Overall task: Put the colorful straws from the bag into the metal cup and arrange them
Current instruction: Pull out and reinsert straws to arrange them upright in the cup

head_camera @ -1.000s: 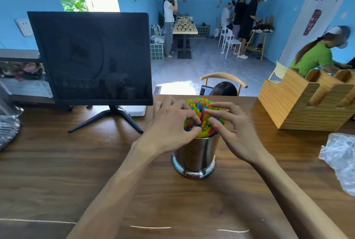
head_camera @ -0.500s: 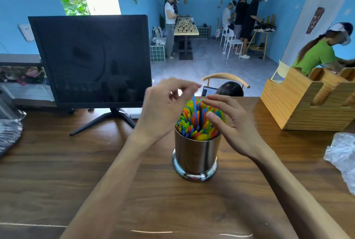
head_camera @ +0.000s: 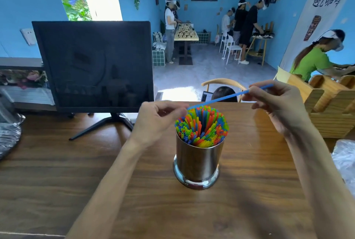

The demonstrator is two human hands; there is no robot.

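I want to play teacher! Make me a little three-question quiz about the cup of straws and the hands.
1. True or false: the metal cup lies on its side on the table.
2. Which hand pinches the blue straw? A) the left hand B) the right hand C) neither
3. Fill in: the black monitor stands to the ____ of the cup.

Key
1. False: it stands upright, packed with colorful straws.
2. B: the right hand holds it slanted above the cup; the left hand's fingers are curled beside the straws' tops.
3. Left.
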